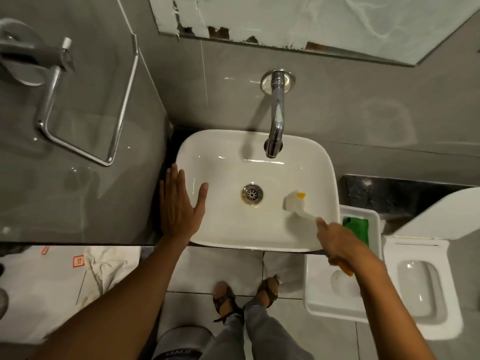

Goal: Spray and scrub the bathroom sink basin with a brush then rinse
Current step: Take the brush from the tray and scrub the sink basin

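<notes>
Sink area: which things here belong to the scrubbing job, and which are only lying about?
Job: sink, brush, tap, right hand, left hand.
Lying about: green sponge, white tray, toilet, towel ring, cloth.

White brush (294, 202) inside white basin (223, 229)

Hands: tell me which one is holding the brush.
The right hand. It grips the brush by its handle, head down in the sink basin right of the drain. The left hand lies flat and open on the basin's left rim.
</notes>
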